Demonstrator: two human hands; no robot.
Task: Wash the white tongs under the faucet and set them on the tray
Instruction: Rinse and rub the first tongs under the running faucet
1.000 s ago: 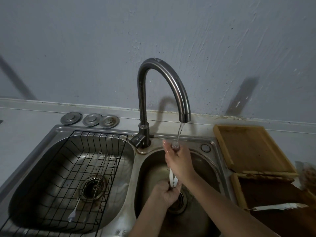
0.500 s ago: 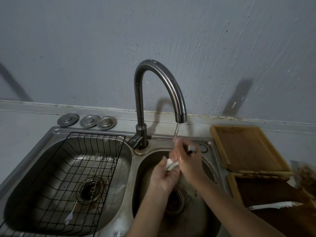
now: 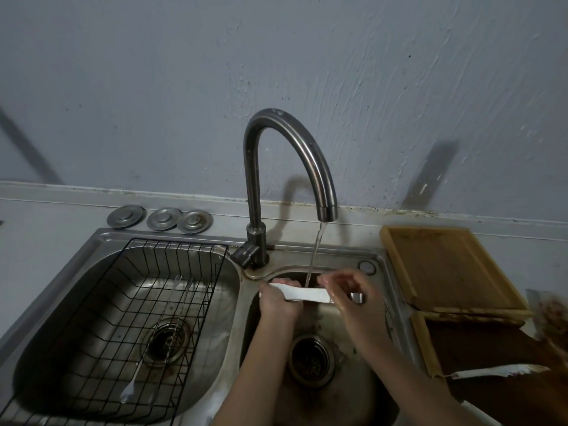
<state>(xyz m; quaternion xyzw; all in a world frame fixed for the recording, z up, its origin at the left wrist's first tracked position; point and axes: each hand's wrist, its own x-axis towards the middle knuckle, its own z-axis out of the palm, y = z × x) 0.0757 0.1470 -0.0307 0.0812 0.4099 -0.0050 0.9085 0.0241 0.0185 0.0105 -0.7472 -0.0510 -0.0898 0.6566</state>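
Note:
The white tongs (image 3: 307, 293) lie level across the top of the right sink basin (image 3: 353, 392), right under the stream from the curved steel faucet (image 3: 295, 149). My left hand (image 3: 278, 302) grips their left end. At the right end, my right hand (image 3: 353, 299) pinches them, and a metal tip sticks out past its fingers. Water runs down just behind the tongs. A wooden tray (image 3: 445, 269) sits on the counter to the right of the sink.
The left basin holds a black wire rack (image 3: 129, 333) with long metal utensils in it. Three metal drain lids (image 3: 159, 219) rest on the ledge behind. A second darker tray (image 3: 491, 358) with a white-edged item lies at the near right.
The tongs went from upright low in the basin to level and higher under the stream. My hands moved apart to either end of them.

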